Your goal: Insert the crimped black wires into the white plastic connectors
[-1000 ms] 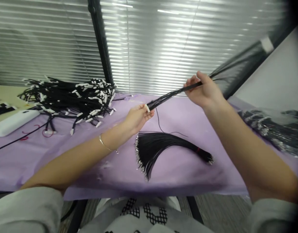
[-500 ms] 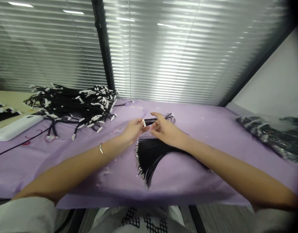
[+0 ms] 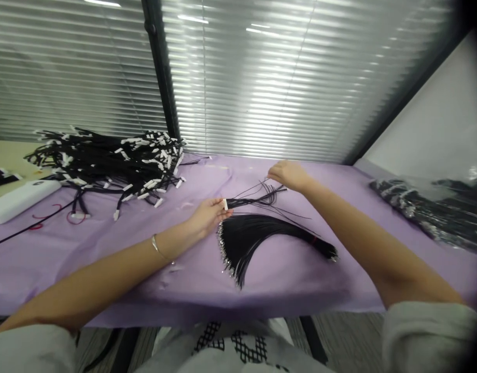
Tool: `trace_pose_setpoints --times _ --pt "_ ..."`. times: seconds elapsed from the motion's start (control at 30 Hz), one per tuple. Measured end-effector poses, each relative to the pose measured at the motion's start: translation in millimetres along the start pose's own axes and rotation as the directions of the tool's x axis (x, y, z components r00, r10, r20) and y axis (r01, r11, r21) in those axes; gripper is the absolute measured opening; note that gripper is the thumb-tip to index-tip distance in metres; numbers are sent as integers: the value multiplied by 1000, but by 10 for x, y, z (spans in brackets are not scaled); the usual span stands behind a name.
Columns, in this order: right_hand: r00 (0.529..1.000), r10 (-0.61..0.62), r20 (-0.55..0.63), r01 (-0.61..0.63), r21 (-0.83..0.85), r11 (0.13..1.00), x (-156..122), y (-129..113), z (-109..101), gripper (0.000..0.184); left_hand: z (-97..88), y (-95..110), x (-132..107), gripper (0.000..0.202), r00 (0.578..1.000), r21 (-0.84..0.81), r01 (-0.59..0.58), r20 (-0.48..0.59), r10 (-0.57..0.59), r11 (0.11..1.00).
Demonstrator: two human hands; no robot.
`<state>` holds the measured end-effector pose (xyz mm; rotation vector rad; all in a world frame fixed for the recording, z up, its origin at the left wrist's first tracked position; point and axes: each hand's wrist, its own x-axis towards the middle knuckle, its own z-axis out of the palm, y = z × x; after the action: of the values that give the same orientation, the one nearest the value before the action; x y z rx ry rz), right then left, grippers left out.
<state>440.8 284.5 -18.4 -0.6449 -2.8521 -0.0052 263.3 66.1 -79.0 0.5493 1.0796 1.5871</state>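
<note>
My left hand pinches a small white connector from which several thin black wires run to the right. At the far end of these wires my right hand is closed, its fingertips together on a thin black wire drawn up and to the right. Other wires of this set spread loose and curl below that hand, with a small white end among them. Just in front lies a fanned bundle of black wires, metal tips toward the left, gathered by a red band at its right end.
A large heap of black cables with white connectors lies at the back left. Beside it are a white device and red bands. Bagged black wires sit at the right. Purple sheeting covers the table, with blinds behind.
My right hand has moved away from the connector, up and to the right, and the wires now stretch out between the hands. My left hand keeps the connector, slightly lower and left.
</note>
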Motion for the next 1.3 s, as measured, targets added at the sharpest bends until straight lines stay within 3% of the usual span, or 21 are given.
trace_pose_setpoints --times 0.1,0.17,0.33,0.47,0.6,0.67,0.8,0.93,1.1,1.3 --pt "987 101 -123 -108 -49 993 4 -114 106 22 -100 -50 47 18 999 -32 -10 -32 9 999" --pt "973 117 -201 -129 -47 991 -25 -352 168 23 -157 -75 58 19 1000 -45 -3 -25 2 999" --pt "973 -46 -227 50 14 999 -266 -1205 186 24 -208 -88 36 22 999 -59 26 21 -25 998" --pt "949 -185 -254 201 40 979 -481 -1541 225 27 -204 -81 35 20 999 -63 42 19 -41 997" --pt "952 -305 16 300 132 945 -503 -1478 464 17 -214 -91 45 12 999 -51 50 23 -49 997" --pt "948 -311 72 293 193 937 -460 -1390 572 12 -229 -98 41 9 998 -40 66 16 -65 997" --pt "945 -317 81 275 330 903 -409 -1279 659 11 -252 -104 22 8 996 14 93 5 -93 996" --pt "957 -286 51 249 363 898 -423 -1295 661 13 -247 -98 24 10 994 58 107 14 -108 993" --pt "972 -233 7 214 371 904 -449 -1348 681 17 -255 -87 30 10 991 -5 137 1 -137 991" --pt "987 -156 -38 152 543 826 -447 -1311 649 15 -318 -104 20 14 987 29 136 79 -138 990"
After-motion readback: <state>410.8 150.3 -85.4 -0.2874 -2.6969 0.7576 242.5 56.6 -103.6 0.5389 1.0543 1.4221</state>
